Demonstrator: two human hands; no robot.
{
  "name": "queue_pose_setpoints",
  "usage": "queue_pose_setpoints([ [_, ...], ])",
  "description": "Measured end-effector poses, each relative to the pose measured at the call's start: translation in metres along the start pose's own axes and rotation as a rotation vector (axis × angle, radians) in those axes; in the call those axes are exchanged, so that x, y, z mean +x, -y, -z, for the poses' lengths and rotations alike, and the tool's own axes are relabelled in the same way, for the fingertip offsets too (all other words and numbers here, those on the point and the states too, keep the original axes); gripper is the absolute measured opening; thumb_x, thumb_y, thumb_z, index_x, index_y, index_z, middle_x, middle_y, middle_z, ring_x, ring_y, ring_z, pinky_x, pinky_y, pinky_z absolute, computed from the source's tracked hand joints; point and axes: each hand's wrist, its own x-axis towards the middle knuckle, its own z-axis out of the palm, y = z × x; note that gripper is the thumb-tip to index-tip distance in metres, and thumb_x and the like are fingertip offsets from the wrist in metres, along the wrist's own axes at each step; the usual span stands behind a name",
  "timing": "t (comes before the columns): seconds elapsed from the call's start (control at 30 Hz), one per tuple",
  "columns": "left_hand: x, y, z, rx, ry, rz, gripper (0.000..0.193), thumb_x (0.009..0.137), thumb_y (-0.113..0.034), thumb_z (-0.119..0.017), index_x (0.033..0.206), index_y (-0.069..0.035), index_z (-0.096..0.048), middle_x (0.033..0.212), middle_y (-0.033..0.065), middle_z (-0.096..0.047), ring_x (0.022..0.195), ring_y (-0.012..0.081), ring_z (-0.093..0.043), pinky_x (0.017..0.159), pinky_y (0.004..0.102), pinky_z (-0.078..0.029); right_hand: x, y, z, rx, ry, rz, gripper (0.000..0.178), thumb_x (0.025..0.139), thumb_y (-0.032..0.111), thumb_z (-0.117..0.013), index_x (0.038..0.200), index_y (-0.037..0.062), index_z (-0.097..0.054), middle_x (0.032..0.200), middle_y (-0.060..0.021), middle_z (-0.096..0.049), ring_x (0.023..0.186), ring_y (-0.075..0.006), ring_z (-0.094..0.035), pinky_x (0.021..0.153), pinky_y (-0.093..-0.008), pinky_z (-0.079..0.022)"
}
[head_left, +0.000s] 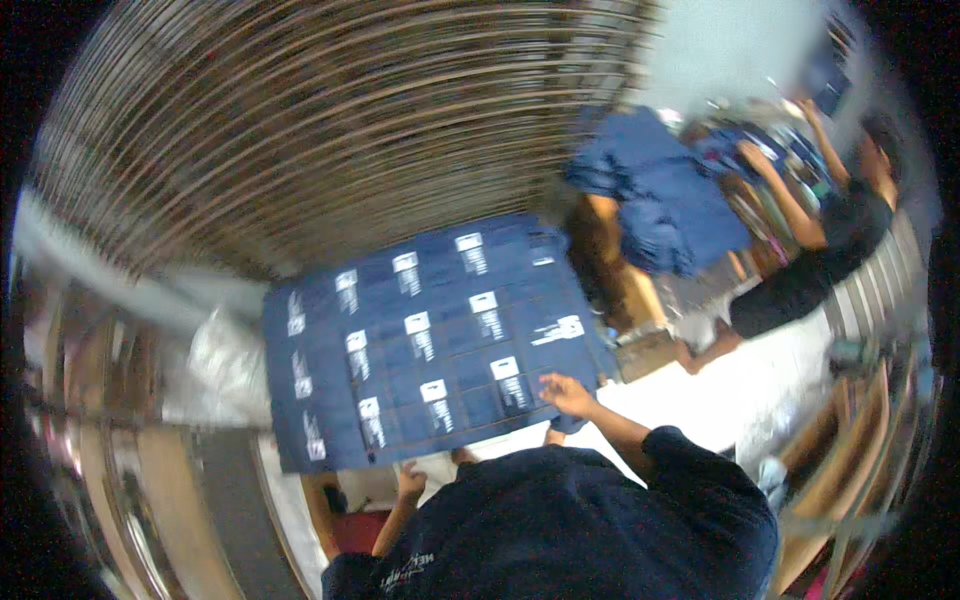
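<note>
Dark blue cloth pieces (388,290) lie in a grid over a table in front of me, most with a white printed patch. My right hand (567,394) is over the near right part of the cloth, fingers stretched and apart, holding nothing. Whether it touches the cloth I cannot tell. Below the table's near edge, left of my body, my left hand (411,482) hangs with its fingers apart and nothing in it. The nearest printed piece (512,385) to my right hand lies just to its left.
Beyond the table rises a large stack of thin slatted racks (350,130). A heap of dark blue cloth (665,200) is at the back right, with a person in dark clothes (815,265) reaching beside it. Clear plastic wrapping (225,360) sits left of the table.
</note>
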Motion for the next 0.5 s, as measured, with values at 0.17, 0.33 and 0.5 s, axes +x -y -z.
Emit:
queue_pose_setpoints([
  [0.17, 0.002, -0.030, -0.024, 0.203, 0.039, -0.092, 0.060, 0.072, -0.020, -0.058, 0.125, -0.003, -0.036, 0.084, 0.0098, -0.063, 0.077, 0.0192, -0.060, 0.072, 0.0325, -0.045, 0.010, -0.052, 0.121, 0.634, -0.493, 0.230, 0.037, 0.074, 0.004, -0.051, 0.110, 0.0011, -0.047, 0.082, -0.0071, -0.057, 0.066, -0.0134, -0.055, 0.057, -0.0237, -0.044],
  [0.33, 0.010, -0.043, -0.034, 0.230, 0.018, -0.148, 0.060, 0.074, -0.023, -0.057, 0.126, -0.004, -0.033, 0.081, 0.0064, -0.064, 0.078, 0.0208, -0.060, 0.079, 0.0359, -0.043, 0.018, -0.080, 0.256, 0.895, -1.019, -0.003, 0.032, 0.080, 0.017, -0.054, 0.110, 0.0108, -0.049, 0.089, -0.0041, -0.058, 0.067, -0.0119, -0.055, 0.055, -0.0279, -0.047],
  [0.5, -0.013, -0.022, -0.027, 0.529, 0.048, -0.414, 0.061, 0.076, -0.025, -0.056, 0.127, -0.004, -0.031, 0.079, 0.0042, -0.064, 0.079, 0.0217, -0.060, 0.085, 0.0375, -0.042, 0.040, -0.091, 0.350, 1.140, -1.089, -0.064, 0.033, 0.079, 0.030, -0.057, 0.109, 0.0186, -0.050, 0.097, -0.0024, -0.054, 0.081, -0.0172, -0.055, 0.063, -0.0343, -0.042],
])
